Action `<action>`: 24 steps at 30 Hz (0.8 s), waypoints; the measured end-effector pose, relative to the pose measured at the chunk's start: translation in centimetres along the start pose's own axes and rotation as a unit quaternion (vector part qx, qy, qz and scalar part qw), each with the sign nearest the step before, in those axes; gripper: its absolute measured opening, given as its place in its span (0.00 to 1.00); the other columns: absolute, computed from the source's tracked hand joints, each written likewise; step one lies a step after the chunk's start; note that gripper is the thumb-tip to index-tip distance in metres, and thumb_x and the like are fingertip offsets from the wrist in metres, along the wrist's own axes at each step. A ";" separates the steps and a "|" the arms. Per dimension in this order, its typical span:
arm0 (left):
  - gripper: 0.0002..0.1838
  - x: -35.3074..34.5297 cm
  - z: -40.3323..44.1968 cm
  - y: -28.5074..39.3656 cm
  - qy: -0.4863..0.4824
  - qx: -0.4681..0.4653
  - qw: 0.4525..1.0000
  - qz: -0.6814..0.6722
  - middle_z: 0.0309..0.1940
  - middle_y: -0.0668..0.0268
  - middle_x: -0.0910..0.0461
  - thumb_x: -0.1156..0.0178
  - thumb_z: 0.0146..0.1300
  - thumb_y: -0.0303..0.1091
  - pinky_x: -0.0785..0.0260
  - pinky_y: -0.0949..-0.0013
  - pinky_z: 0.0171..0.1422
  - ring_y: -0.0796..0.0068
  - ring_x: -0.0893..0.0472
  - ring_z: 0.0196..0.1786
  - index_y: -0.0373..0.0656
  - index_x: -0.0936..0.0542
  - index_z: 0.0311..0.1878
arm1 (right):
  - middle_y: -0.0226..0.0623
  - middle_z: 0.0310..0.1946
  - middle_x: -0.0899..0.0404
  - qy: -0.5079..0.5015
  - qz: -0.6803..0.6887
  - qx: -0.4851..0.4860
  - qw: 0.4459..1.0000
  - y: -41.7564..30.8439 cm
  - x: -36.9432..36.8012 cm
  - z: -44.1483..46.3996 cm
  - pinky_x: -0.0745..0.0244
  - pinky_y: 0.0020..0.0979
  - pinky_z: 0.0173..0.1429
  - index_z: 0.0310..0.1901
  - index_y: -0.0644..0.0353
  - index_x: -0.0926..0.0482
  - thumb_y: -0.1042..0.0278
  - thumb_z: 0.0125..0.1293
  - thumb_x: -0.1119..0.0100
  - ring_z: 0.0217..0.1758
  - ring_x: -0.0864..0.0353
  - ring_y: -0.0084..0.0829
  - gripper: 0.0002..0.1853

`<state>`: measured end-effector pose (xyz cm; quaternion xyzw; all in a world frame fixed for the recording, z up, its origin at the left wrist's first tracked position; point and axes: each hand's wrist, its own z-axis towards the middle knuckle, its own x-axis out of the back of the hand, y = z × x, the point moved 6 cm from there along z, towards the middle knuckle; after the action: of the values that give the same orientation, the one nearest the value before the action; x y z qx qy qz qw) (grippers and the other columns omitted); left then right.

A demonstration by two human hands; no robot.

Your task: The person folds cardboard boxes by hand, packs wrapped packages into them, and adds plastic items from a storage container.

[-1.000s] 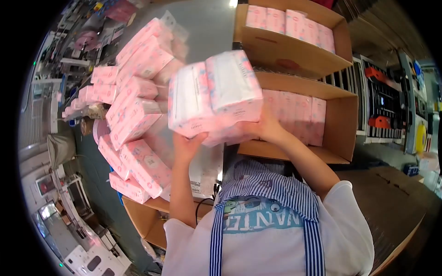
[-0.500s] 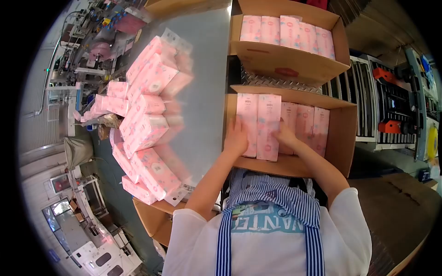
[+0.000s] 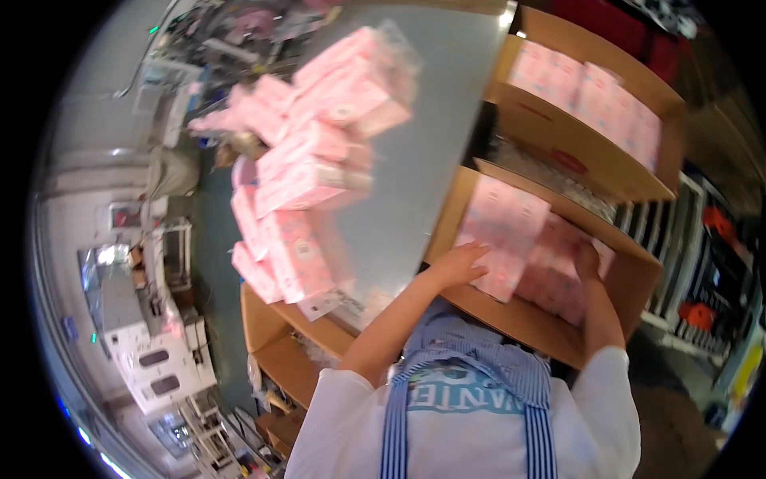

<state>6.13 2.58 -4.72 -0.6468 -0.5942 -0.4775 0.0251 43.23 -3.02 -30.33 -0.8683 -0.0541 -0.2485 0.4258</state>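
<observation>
An open cardboard box [image 3: 550,345] in front of me holds a row of pink tissue packs. Two packs [image 3: 501,231] at its left end stand higher than the lower packs [image 3: 552,267] beside them. My left hand [image 3: 461,265] rests with fingers apart against the lower left part of the raised packs. Inside the box, toward its right end, my right hand [image 3: 587,260] touches the lower packs; its fingers are blurred and partly hidden.
Beyond stands a second open box [image 3: 574,156] with a row of pink packs. A metal table [image 3: 415,168] on the left carries a loose pile of pink packs [image 3: 311,172]. An open carton [image 3: 291,359] sits below its near edge. Rollers [image 3: 678,239] run at the right.
My view has turned, so the scene appears tilted. My right hand has moved from the raised packs to the right end of the box. The left hand's fingers have spread.
</observation>
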 end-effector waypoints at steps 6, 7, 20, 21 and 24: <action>0.22 15.2 -10.2 -7.9 0.447 0.081 0.890 0.024 0.61 0.54 0.33 0.42 0.56 0.33 0.40 0.56 0.66 0.52 0.34 0.63 0.45 0.26 0.56 | 0.46 0.38 0.20 -0.344 -0.412 0.176 0.825 -1.0 -0.9 -11.2 0.26 0.40 0.45 0.46 0.61 0.23 0.67 0.59 0.50 0.43 0.21 0.40 0.15; 0.22 17.6 -12.1 -10.1 0.489 0.096 0.866 0.034 0.61 0.54 0.33 0.41 0.55 0.33 0.41 0.56 0.66 0.51 0.34 0.63 0.45 0.26 0.56 | 0.45 0.39 0.19 -0.335 -0.466 0.203 0.793 0.4 -1.5 -12.1 0.26 0.40 0.45 0.47 0.60 0.23 0.67 0.58 0.49 0.43 0.21 0.40 0.16; 0.44 26.1 -16.7 -24.8 0.383 0.217 0.863 0.248 0.64 0.57 0.40 0.39 0.41 0.28 0.53 0.43 0.70 0.54 0.38 0.65 0.57 0.40 0.68 | 0.42 0.32 0.23 0.075 -0.291 0.394 0.869 -39.6 -6.7 -18.1 0.28 0.40 0.41 0.36 0.60 0.25 0.74 0.57 0.44 0.38 0.23 0.43 0.05; 0.41 25.3 -16.6 -24.4 0.393 0.121 0.886 0.215 0.61 0.57 0.36 0.41 0.41 0.27 0.51 0.45 0.70 0.54 0.37 0.63 0.55 0.37 0.66 | 0.41 0.32 0.23 0.077 -0.251 0.442 0.857 -44.1 -9.2 -18.5 0.27 0.40 0.41 0.35 0.60 0.25 0.74 0.54 0.41 0.37 0.23 0.42 0.06; 0.36 24.0 -19.5 -22.0 0.415 0.036 0.891 0.179 0.55 0.56 0.30 0.41 0.43 0.27 0.48 0.49 0.68 0.53 0.33 0.60 0.50 0.32 0.62 | 0.46 0.44 0.26 -0.002 -0.236 0.610 0.757 -55.2 -20.1 -18.6 0.31 0.42 0.52 0.42 0.61 0.24 0.69 0.55 0.41 0.49 0.28 0.47 0.12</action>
<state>-26.62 15.19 9.60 -0.4840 -0.4209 -0.6677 0.3779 1.67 19.95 8.90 -0.3851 -0.3982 -0.2540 0.7928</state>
